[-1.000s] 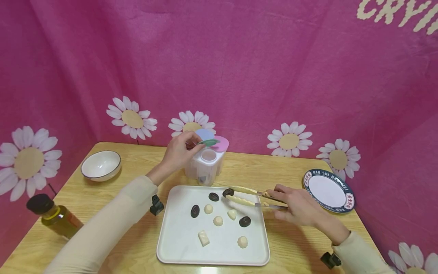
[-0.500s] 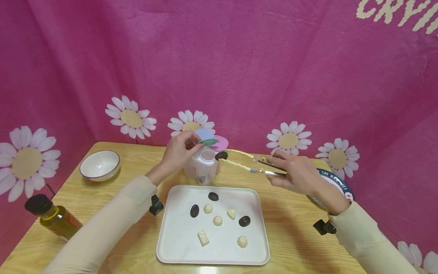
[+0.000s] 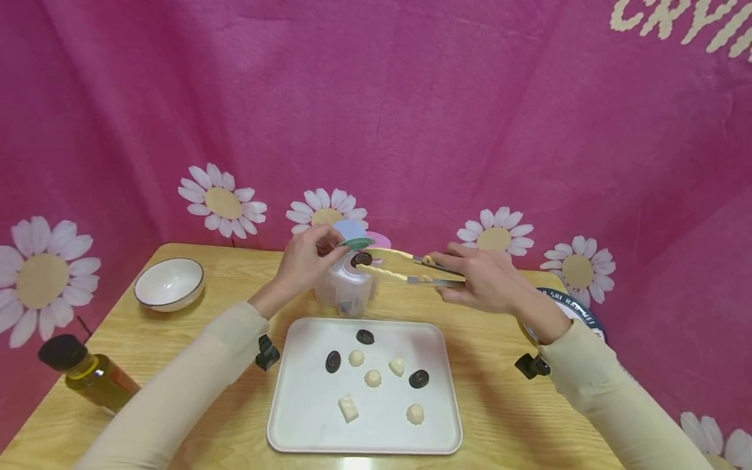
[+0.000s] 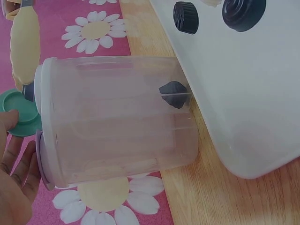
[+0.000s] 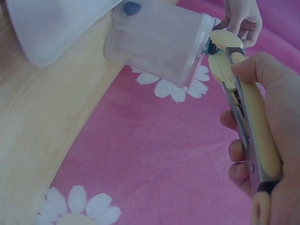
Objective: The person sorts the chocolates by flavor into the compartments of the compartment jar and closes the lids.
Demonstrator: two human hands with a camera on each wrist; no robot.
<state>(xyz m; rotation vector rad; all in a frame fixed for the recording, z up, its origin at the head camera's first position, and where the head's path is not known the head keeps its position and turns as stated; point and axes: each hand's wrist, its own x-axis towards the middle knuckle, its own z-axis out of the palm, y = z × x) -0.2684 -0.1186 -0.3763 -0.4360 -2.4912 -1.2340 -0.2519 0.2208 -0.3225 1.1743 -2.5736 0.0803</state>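
Observation:
My left hand (image 3: 305, 261) pinches the raised green lid (image 3: 357, 243) of a clear plastic container (image 3: 354, 292) with a white top. My right hand (image 3: 490, 279) grips metal tongs (image 5: 265, 136) with cream-coloured ends. Between the tong tips is a dark oval chocolate (image 3: 361, 259), right at the opening under the green lid; how far it sits inside cannot be made out. Another dark piece (image 4: 174, 94) lies at the bottom of the container. In front stands a white tray (image 3: 305, 414) bearing several chocolates, such as a dark oval one (image 3: 419, 378) and a white rectangular one (image 3: 348, 408).
Blue (image 3: 349, 228) and pink (image 3: 378, 241) lids sit behind the green one. To the left are a white bowl (image 3: 169, 284) and an oil bottle (image 3: 100, 382). A blue-rimmed plate (image 3: 570, 301) lies right, partly behind my right arm. A pink flowered cloth (image 3: 376, 117) hangs behind the table.
The tongs have lifted a dark chocolate off the tray's back edge and carried it up and left to the container's opening. My left hand has stayed at the green lid.

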